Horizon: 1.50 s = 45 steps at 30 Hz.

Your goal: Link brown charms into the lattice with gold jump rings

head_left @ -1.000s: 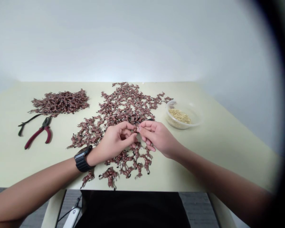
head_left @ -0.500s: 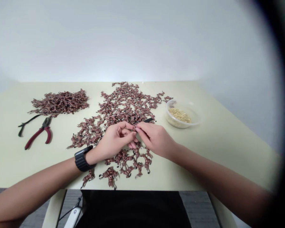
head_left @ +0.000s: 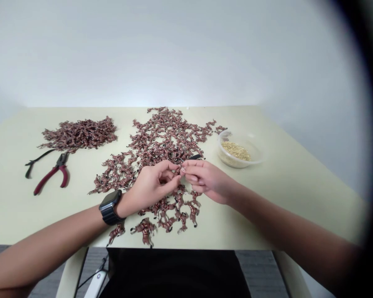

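Note:
My left hand is closed in a pinch, thumb against forefinger, over the middle of a spread of small brown horse-shaped figures. Fingertip to fingertip with it, my right hand also pinches, its other fingers curled in. Whatever sits between the fingertips is tiny and mostly covered, so I cannot make it out. Just beyond my right fingers lies a slim black object on the figures. Several loose figures lie below my hands, towards the front edge.
A clear plastic bowl holding small gold-coloured pieces stands to the right. Back left is a heaped pile of brown figures. In front of it lie red-handled pliers and a black tool. The pale table meets a wall behind.
My right hand has rolled, so its curled fingers now show. Both hands have shifted slightly right, and my left wrist has turned, showing the watch face more.

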Available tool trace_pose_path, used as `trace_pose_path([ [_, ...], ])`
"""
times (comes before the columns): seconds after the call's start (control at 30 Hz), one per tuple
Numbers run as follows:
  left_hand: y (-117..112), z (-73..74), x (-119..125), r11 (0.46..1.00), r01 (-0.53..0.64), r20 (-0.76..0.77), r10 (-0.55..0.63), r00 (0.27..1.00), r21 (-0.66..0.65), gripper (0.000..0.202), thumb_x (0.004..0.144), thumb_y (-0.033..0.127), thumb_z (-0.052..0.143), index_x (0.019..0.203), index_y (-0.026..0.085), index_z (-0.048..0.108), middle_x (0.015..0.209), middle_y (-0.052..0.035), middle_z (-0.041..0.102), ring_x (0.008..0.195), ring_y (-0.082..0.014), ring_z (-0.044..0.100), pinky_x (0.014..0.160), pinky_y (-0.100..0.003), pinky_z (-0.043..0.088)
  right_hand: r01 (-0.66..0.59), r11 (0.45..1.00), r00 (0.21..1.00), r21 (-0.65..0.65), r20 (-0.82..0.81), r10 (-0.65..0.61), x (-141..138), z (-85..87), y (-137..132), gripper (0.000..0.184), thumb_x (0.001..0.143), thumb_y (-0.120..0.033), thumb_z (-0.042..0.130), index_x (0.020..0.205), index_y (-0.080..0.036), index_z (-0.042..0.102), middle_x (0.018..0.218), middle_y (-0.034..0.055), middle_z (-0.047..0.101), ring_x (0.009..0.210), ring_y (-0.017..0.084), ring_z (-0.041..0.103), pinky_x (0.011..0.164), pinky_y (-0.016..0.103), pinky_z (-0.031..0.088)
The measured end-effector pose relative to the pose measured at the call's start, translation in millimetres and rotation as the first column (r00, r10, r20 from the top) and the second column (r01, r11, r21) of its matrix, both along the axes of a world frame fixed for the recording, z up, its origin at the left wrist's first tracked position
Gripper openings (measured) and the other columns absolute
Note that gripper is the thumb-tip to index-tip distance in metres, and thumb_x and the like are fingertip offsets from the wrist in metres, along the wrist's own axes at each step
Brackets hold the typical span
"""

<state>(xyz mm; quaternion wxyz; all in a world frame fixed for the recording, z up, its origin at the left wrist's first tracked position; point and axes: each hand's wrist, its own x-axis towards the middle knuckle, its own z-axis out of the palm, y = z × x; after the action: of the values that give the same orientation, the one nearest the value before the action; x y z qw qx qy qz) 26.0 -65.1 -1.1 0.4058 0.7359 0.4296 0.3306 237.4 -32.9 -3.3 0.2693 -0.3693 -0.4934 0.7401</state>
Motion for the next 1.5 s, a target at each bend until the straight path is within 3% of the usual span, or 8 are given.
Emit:
trace_pose_path([
  [0.1,1,1.4,-1,0.999,0.012,-0.034,-0.011,0.999,0.034,0.025,0.096,0.033,0.066,0.117,0.018,0.063,0.083,-0.0039,0.077,0.071,-0.0153,0.072,0.065,-0.024,0.056,-0.067,0.995,0.997,-0.075,-0.042,0.064,3,0.0,5,0.02,0.088,-0.035,0.065,0.083,-0.019,0.055,0.061,-0.0092,0.034,0.048,0.006,0.017,0.042,0.022,0.013],
  [0.2,4,1.1,0,0.985,0.046,0.146,-0.022,0.989,-0.165,0.029,0.097,0.036,0.066,0.118,0.016,0.061,0.08,-0.0055,0.078,0.071,-0.0175,0.075,0.065,-0.026,0.059,-0.024,0.976,0.992,0.215,0.125,-0.003,3,0.1,2,0.022,0.095,-0.041,0.059,0.085,-0.021,0.057,0.061,-0.0073,0.042,0.047,0.008,0.027,0.045,0.024,0.021],
  [0.23,5,1.1,0,0.97,0.064,0.211,-0.013,0.977,-0.236,0.031,0.097,0.037,0.066,0.117,0.015,0.061,0.08,-0.0064,0.078,0.072,-0.0183,0.076,0.065,-0.027,0.061,-0.021,0.926,0.979,0.376,0.198,-0.058,3,0.1,-1,0.022,0.097,-0.04,0.057,0.086,-0.021,0.058,0.062,-0.0063,0.046,0.049,0.008,0.031,0.046,0.024,0.024],
  [0.3,7,1.4,0,0.94,0.095,0.292,0.006,0.957,-0.329,0.032,0.096,0.038,0.068,0.114,0.013,0.062,0.082,-0.0082,0.079,0.072,-0.0187,0.077,0.067,-0.028,0.063,-0.078,0.732,0.938,0.677,0.298,-0.175,2,-0.2,-5,0.021,0.099,-0.033,0.054,0.084,-0.02,0.06,0.063,-0.0044,0.051,0.053,0.009,0.039,0.051,0.026,0.028],
  [0.4,9,3.0,0,0.915,0.113,0.332,0.023,0.943,-0.387,0.033,0.094,0.039,0.071,0.111,0.012,0.064,0.087,-0.0101,0.079,0.071,-0.0177,0.077,0.067,-0.026,0.063,-0.175,0.442,0.911,0.88,0.314,-0.266,1,-1.6,-9,0.019,0.099,-0.022,0.052,0.083,-0.018,0.061,0.068,-0.0024,0.056,0.059,0.01,0.045,0.058,0.026,0.033],
  [0.47,10,4.1,0,0.908,0.117,0.346,0.032,0.938,-0.402,0.032,0.094,0.038,0.071,0.11,0.011,0.065,0.089,-0.0102,0.079,0.071,-0.0171,0.077,0.066,-0.025,0.063,-0.171,0.388,0.912,0.906,0.295,-0.286,1,-2.7,-9,0.017,0.098,-0.02,0.052,0.083,-0.018,0.061,0.069,-0.0024,0.056,0.06,0.009,0.046,0.059,0.025,0.035],
  [0.7,9,5.4,1,0.886,0.122,0.371,0.059,0.927,-0.447,0.028,0.095,0.034,0.07,0.112,0.012,0.063,0.087,-0.0097,0.079,0.07,-0.0161,0.077,0.065,-0.022,0.062,-0.062,0.581,0.905,0.812,0.291,-0.31,2,-2.6,-6,0.016,0.099,-0.027,0.055,0.087,-0.019,0.062,0.06,-0.0056,0.048,0.051,0.008,0.037,0.05,0.024,0.03],
  [1.5,8,7.2,0,0.89,0.156,0.37,0.016,0.929,-0.429,0.028,0.096,0.036,0.068,0.11,0.013,0.062,0.088,-0.0081,0.079,0.069,-0.0157,0.077,0.065,-0.022,0.062,-0.084,0.662,0.911,0.745,0.326,-0.253,6,2.2,-7,0.02,0.098,-0.029,0.057,0.08,-0.02,0.06,0.058,-0.0055,0.047,0.05,0.008,0.037,0.047,0.025,0.026],
])
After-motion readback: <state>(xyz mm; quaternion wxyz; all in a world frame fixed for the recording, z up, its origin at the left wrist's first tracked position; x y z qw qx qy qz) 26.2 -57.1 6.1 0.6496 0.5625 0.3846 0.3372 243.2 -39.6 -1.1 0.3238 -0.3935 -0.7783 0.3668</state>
